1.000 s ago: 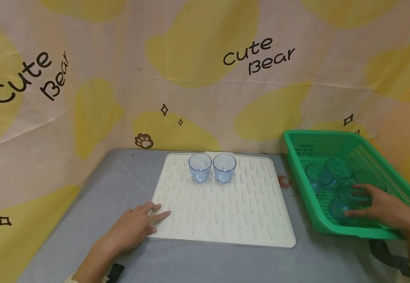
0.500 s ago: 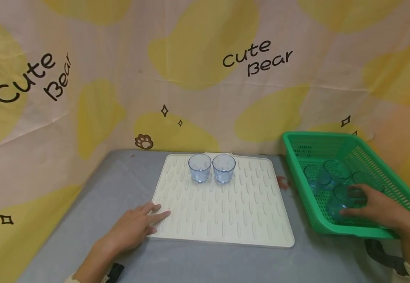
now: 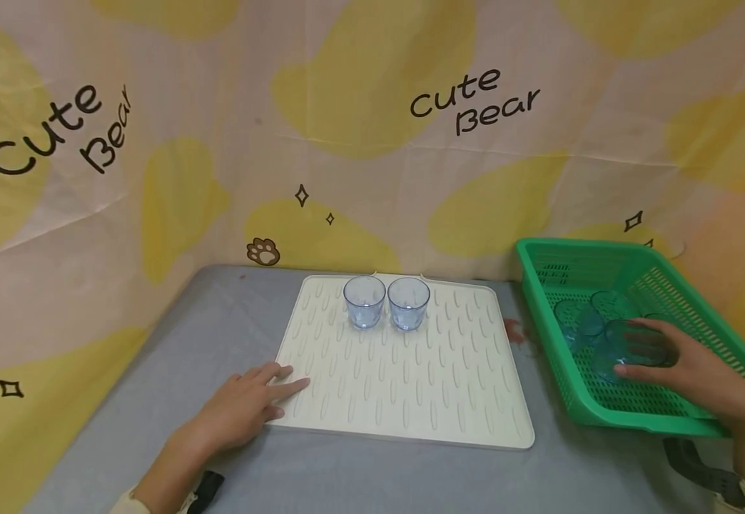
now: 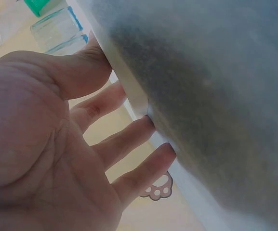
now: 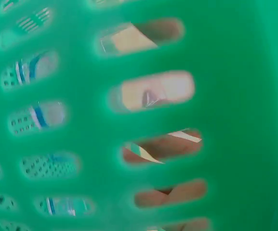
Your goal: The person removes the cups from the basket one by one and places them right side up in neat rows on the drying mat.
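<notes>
Two clear bluish glasses [image 3: 365, 308] stand upright side by side near the back of a white ridged mat [image 3: 411, 385]. My left hand [image 3: 237, 407] rests at the mat's front left edge, fingers extended onto it; in the left wrist view its fingertips [image 4: 163, 154] touch that edge. Inside a green plastic basket [image 3: 574, 400] on the right, my right hand [image 3: 700, 368] grips a glass [image 3: 613, 353], thumb on the near side and fingers behind it. Basket slats hide most of this hand in the right wrist view.
Several other glasses [image 3: 570, 318] lie in the basket behind the gripped one. A grey cloth [image 3: 244, 314] covers the table around the mat. Close behind the mat and basket hangs a patterned curtain [image 3: 360, 178] with yellow patches.
My right hand has closed round the glass and raised it slightly within the basket. The left hand stays on the mat, and the two glasses there have not moved.
</notes>
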